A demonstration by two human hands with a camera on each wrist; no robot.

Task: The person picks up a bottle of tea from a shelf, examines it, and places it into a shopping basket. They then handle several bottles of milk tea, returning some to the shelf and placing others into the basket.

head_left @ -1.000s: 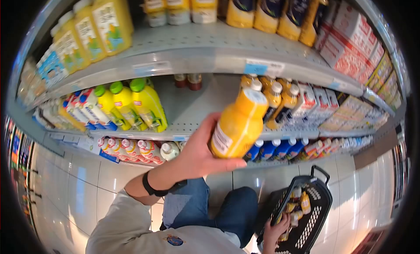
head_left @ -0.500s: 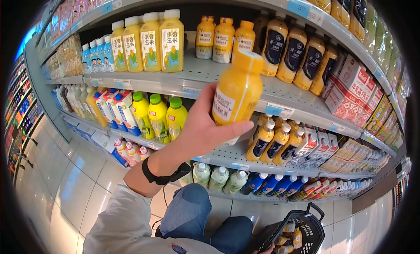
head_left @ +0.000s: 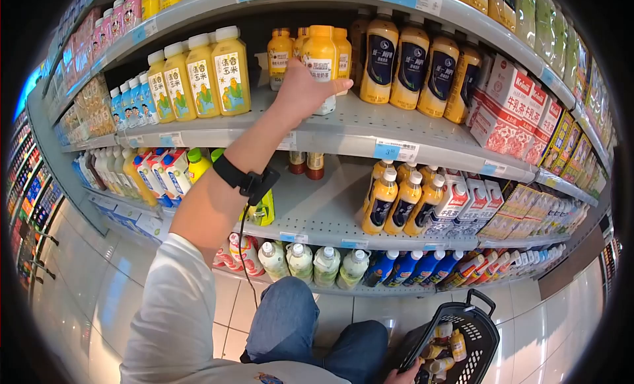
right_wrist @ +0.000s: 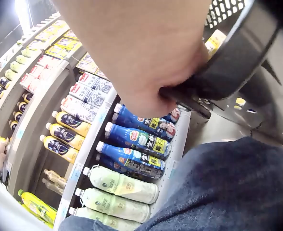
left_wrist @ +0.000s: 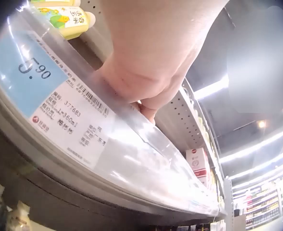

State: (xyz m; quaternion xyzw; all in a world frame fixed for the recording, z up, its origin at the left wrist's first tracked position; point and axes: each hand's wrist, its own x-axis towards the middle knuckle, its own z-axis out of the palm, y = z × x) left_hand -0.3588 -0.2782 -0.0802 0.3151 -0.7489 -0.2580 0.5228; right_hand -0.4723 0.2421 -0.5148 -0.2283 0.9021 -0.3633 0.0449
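My left hand (head_left: 304, 96) reaches onto the upper shelf (head_left: 370, 129) and grips a yellow-capped milk tea bottle (head_left: 319, 47). The bottle stands upright, in front of similar yellow-capped bottles (head_left: 280, 43); its lower part is partly behind the hand. In the left wrist view, the hand (left_wrist: 148, 79) extends past the price label strip (left_wrist: 79, 120), and the bottle is hidden. Low at the right, my right hand (head_left: 404, 374) grips the edge of a black shopping basket (head_left: 487, 331). Its fingers curl round the dark rim in the right wrist view.
Corn drink bottles (head_left: 230, 73) stand left of the held bottle, and dark-labelled bottles (head_left: 378, 60) to its right. Several small bottles (head_left: 457, 344) lie in the basket. Below are smaller dark-labelled bottles (head_left: 382, 202) and blue bottles (head_left: 382, 268). My knees (head_left: 287, 318) are near the bottom shelf.
My left hand has carried the yellow-capped bottle from in front of the shelves up and away onto the upper shelf. The head view has tilted up. My right hand stays at the basket.
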